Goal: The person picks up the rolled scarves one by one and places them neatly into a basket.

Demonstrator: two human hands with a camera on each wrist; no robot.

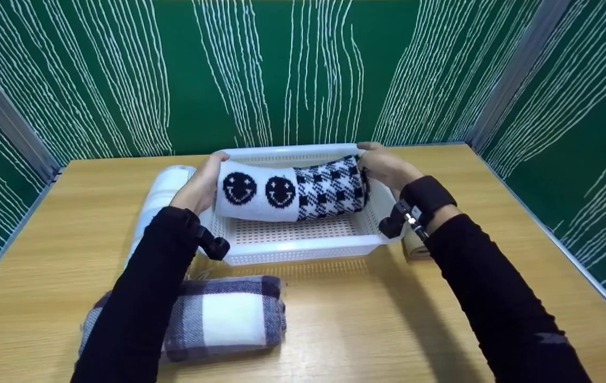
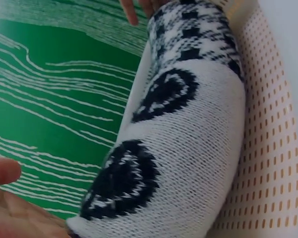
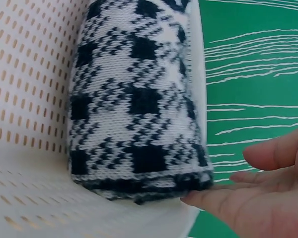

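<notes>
A rolled knit cloth (image 1: 287,194), white with two black smiley faces on its left half and black-and-white check on its right half, lies lengthwise in a white perforated basket (image 1: 303,250). My left hand (image 1: 202,181) presses flat against the roll's left end, and my right hand (image 1: 385,165) meets the checked end. In the left wrist view the palm (image 2: 15,213) sits at the smiley end of the roll (image 2: 188,148) beside the basket wall (image 2: 273,163). In the right wrist view the straight fingers (image 3: 258,198) touch the lower edge of the checked end (image 3: 134,109) inside the basket (image 3: 30,74).
A white rolled cloth (image 1: 167,186) lies against the basket's left side. A folded purple-and-white plaid blanket (image 1: 228,316) lies in front, partly under my left sleeve. A beige item (image 1: 414,247) shows by the basket's right corner. Green patterned walls enclose the wooden table (image 1: 335,330).
</notes>
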